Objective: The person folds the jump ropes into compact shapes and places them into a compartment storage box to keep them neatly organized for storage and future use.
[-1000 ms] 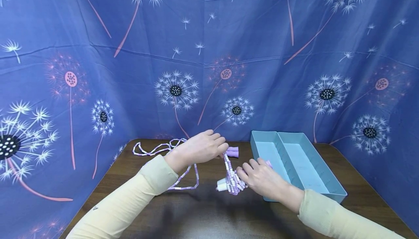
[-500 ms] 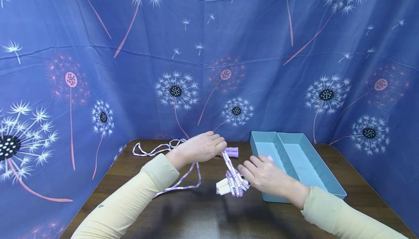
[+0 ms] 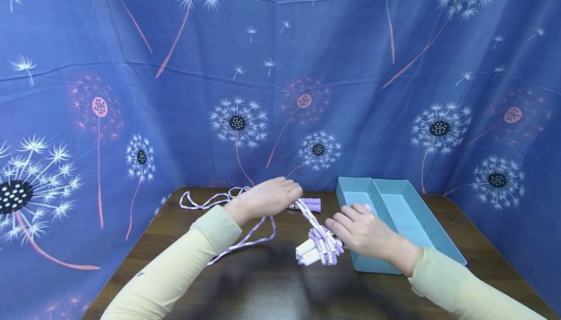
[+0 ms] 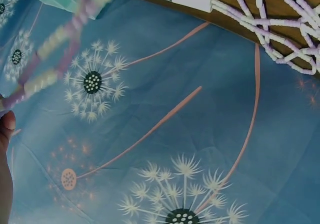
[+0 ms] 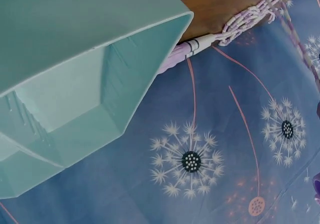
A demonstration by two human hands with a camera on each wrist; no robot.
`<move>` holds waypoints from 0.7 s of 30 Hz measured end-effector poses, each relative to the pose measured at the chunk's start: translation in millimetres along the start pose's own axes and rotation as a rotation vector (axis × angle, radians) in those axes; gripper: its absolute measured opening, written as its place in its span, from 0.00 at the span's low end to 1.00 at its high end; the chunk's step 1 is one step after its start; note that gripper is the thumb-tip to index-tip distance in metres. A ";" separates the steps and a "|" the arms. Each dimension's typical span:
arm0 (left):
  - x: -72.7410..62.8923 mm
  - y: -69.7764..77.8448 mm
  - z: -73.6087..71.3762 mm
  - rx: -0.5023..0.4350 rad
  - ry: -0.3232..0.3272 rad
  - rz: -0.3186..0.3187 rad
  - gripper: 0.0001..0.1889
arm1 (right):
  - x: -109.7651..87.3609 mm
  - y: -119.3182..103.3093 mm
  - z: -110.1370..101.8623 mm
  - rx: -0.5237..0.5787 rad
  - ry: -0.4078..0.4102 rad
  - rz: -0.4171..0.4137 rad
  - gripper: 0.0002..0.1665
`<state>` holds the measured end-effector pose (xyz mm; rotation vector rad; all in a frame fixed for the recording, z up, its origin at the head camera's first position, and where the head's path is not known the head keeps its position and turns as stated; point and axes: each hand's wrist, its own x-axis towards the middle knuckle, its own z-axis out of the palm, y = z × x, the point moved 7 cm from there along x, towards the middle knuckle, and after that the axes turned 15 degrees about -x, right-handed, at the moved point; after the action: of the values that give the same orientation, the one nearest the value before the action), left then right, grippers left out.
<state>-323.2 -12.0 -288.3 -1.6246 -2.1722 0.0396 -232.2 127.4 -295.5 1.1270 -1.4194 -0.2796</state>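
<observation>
Two beaded ropes in purple and white are in the head view. My right hand (image 3: pixel 361 230) grips the white handles (image 3: pixel 308 252) of one jump rope, side by side; a purple end shows behind the fingers. Beaded cord (image 3: pixel 325 246) lies wound around these handles. Up and to the left, my left hand (image 3: pixel 267 197) pinches a doubled stretch of the cord (image 3: pixel 308 213), which runs taut down to the winding. In the left wrist view the doubled cord (image 4: pixel 60 48) passes close by, and just an edge of the left hand (image 4: pixel 5 159) shows.
Behind the left hand lies another jump rope handle (image 3: pixel 311 205), purple and white with black bands, its beaded cord (image 3: pixel 206 204) looped on the table's left. A light blue two-compartment tray (image 3: pixel 438 222) stands right of the right hand. Patterned blue cloth (image 3: pixel 280 42) hangs behind the brown table (image 3: pixel 263 291).
My right hand has moved slightly right with the wound handles. The cord between the hands slants more and looks longer. The loose loop at left has shifted right; my left hand barely moved.
</observation>
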 end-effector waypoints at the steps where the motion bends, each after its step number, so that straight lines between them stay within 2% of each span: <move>1: -0.4 -1.7 1.0 -0.007 -0.001 -0.006 0.04 | 1.3 0.0 -1.7 0.002 0.015 -0.002 0.13; 6: -4.8 -10.6 5.6 -0.017 -0.001 -0.029 0.06 | 2.0 -1.3 -3.9 0.016 0.035 -0.009 0.13; 12: -7.9 -17.5 13.0 -0.020 0.032 -0.016 0.06 | 1.2 -1.0 -2.6 0.032 0.036 -0.004 0.13; 17: -8.1 -25.3 18.5 -0.061 0.066 -0.043 0.04 | 2.2 0.6 -4.0 0.056 0.060 0.004 0.12; 21: -6.4 -28.2 22.3 -0.109 0.045 -0.056 0.05 | 2.1 2.7 -6.1 0.067 0.067 0.008 0.12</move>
<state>-355.2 -21.7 -303.0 -1.6061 -2.2185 -0.1325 -227.7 129.9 -290.8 1.1746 -1.3820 -0.1878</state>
